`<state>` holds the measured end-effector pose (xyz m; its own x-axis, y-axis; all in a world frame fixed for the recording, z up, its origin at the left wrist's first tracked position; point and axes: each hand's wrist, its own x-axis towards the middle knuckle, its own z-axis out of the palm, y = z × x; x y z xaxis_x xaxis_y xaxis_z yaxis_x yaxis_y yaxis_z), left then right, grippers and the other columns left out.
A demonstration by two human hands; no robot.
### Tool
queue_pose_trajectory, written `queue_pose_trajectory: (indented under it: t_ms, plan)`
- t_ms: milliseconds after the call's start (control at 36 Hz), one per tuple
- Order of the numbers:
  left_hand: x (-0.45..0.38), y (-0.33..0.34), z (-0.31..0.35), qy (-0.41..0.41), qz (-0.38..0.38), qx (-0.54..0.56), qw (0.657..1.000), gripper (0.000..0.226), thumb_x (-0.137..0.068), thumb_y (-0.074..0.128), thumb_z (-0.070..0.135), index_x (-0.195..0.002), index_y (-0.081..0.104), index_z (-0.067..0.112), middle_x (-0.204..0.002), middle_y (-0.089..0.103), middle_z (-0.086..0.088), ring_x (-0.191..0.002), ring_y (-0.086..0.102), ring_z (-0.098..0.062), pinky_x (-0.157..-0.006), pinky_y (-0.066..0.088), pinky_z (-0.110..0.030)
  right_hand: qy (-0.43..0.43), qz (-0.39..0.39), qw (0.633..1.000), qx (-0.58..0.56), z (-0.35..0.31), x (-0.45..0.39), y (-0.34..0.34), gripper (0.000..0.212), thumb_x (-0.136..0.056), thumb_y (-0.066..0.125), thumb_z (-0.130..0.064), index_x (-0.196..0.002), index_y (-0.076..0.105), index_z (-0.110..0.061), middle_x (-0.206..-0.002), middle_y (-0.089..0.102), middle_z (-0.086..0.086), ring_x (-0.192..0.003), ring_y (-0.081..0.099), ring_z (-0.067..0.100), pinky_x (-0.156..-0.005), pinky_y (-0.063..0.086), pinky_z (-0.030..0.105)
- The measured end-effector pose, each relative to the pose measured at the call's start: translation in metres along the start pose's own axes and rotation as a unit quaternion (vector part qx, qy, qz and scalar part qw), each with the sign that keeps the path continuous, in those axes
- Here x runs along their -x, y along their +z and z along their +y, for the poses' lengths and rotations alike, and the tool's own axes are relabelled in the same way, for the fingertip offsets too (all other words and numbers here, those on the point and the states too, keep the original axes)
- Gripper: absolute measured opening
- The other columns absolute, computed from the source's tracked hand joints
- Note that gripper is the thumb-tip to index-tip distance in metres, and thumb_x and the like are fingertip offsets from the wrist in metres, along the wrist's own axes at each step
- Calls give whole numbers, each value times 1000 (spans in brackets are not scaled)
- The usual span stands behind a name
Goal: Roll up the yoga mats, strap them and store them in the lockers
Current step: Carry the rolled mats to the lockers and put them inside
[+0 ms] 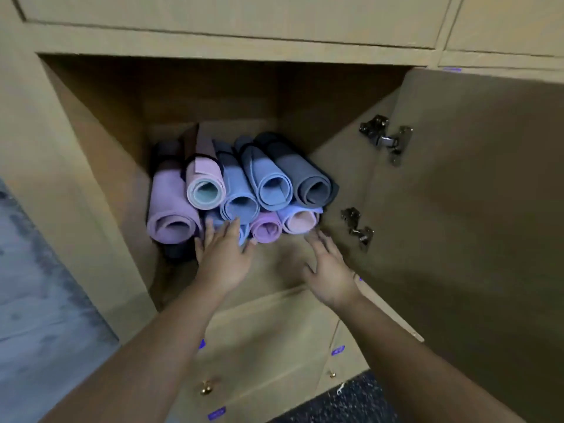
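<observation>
Several rolled yoga mats lie stacked end-on inside an open wooden locker [100, 154]. A large purple mat [171, 209] is at the left, a pink mat with a teal core [205, 187] and black strap beside it, blue mats [270, 184] in the middle, a dark grey mat [311, 184] at the right. Below sit a small purple roll [266, 230] and a pink-cored roll [300, 222]. My left hand [222, 254] presses with straight fingers against the end of a low blue mat [241, 209]. My right hand [328, 270] hovers open just in front of the pink-cored roll.
The locker door [457, 193] stands swung open at the right, with two metal hinges [386, 137] on its inner side. Closed lockers with brass knobs [206, 389] and purple labels lie below. Grey floor shows at the left, dark speckled mat at the bottom right.
</observation>
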<state>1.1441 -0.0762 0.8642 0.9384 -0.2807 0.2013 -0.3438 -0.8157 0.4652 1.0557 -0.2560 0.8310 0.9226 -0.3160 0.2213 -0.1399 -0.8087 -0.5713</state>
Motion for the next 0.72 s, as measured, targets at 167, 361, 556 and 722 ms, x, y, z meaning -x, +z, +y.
queue_pose_trajectory:
  t_ms: [167,361,556,722]
  plan:
    - [65,33,10,63,-50,78,994,50,-92,50,39,-135,54,14,-144,49,-9,-141,31,-32,-114,22,-43,62,-20,998,1,26,81,-2,56,-93,54,-17,-146,38,-18,-154,27,7,-144,22,20,-111,21,24]
    - [131,60,22,80,-109,143,980,44,-76,50,31,-108,72,9,-118,64,-13,-122,52,-31,-107,37,-40,108,-6,994,0,54,161,-22,53,-94,53,-16,-145,36,-16,-148,36,1,-138,32,19,-108,29,27]
    - [213,82,50,77,-120,150,978,24,-88,61,12,-111,69,13,-121,61,-6,-120,54,-22,-104,37,-29,129,-24,991,-14,85,256,-47,54,-97,50,-16,-147,31,-15,-151,32,2,-136,37,19,-107,31,26]
    - [324,117,106,79,-170,151,970,26,-94,54,15,-118,65,15,-127,56,-2,-120,51,-18,-99,36,-26,177,-44,983,-6,135,370,-86,56,-97,52,-19,-148,31,-13,-150,34,6,-135,38,22,-109,33,32]
